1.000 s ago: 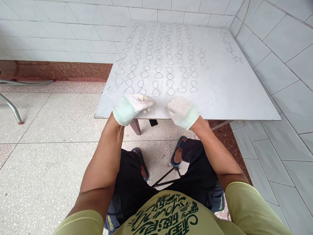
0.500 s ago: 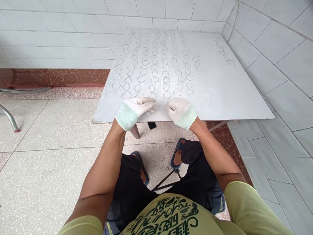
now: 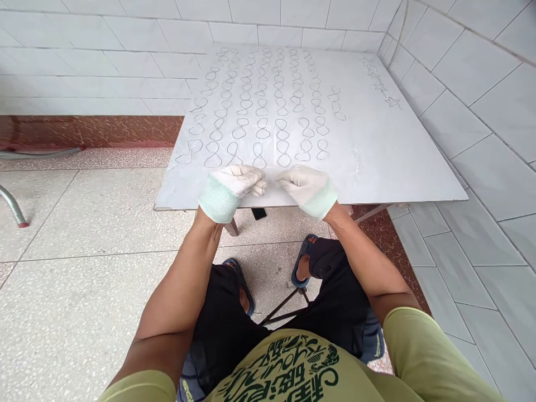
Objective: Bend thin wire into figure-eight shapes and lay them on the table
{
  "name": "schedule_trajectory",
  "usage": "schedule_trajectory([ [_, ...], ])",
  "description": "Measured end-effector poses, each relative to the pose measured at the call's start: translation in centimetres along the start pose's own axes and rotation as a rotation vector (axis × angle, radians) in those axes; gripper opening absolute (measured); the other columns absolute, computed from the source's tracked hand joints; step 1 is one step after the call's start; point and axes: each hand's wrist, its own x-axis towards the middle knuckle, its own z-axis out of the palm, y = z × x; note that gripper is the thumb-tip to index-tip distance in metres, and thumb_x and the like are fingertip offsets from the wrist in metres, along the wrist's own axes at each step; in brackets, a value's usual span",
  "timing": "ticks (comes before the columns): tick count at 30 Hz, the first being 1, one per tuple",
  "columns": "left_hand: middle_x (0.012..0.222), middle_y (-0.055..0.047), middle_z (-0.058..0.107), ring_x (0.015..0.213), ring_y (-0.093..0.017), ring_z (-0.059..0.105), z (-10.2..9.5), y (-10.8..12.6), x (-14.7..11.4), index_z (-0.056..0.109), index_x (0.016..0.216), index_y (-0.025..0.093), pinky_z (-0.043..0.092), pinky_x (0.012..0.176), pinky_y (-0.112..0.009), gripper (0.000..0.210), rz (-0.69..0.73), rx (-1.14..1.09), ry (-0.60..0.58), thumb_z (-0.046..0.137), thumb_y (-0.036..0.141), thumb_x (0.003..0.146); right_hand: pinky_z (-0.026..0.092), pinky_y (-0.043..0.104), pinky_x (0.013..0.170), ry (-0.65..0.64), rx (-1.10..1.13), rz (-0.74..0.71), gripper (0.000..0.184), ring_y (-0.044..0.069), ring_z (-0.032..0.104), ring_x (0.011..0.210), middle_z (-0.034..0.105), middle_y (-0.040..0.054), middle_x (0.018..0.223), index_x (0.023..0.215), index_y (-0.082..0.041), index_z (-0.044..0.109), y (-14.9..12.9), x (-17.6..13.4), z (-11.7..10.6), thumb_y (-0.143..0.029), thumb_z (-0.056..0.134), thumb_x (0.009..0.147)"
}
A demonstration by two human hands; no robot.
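Note:
Both my hands wear white knit gloves and meet at the near edge of a white table. My left hand and my right hand each pinch one end of a thin bent wire piece held between them just above the tabletop. Beyond the hands lie several rows of figure-eight wire shapes laid out on the table. Several small wire stars lie in a line near the table's far right edge.
The table stands in a corner of white tiled walls. A metal leg with a red tip stands on the speckled floor at left. A dark phone-like object lies on the floor under the table. My sandalled feet rest below.
My right hand has moved left, closer to my left hand, so the fingertips nearly touch over the wire. The view shifted slightly.

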Motion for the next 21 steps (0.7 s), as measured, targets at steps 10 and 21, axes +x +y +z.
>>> schedule_trajectory([
  [10,0.080,-0.010,0.084,0.075,-0.021,0.079,0.8,0.1,-0.2,0.081,0.080,0.017,0.067,0.078,-0.034,0.031,0.034,0.083,-0.005,0.088,0.047,0.084,0.052,0.039,0.098,0.005,-0.024,0.006,0.034,0.023,0.071,0.100,0.080,0.0045,0.101,0.096,-0.023,0.083,-0.4,-0.8,-1.4,-0.031,0.053,0.110],
  [21,0.103,-0.012,0.089,0.105,-0.027,0.084,0.4,-0.5,0.0,0.084,0.120,0.015,0.064,0.104,-0.042,0.052,0.048,0.109,0.041,0.090,0.052,0.084,0.056,0.037,0.088,0.132,0.296,0.306,0.038,0.020,0.072,0.085,0.078,0.0005,0.085,0.079,-0.025,0.072,-0.7,-0.6,1.4,-0.043,0.060,0.110],
])
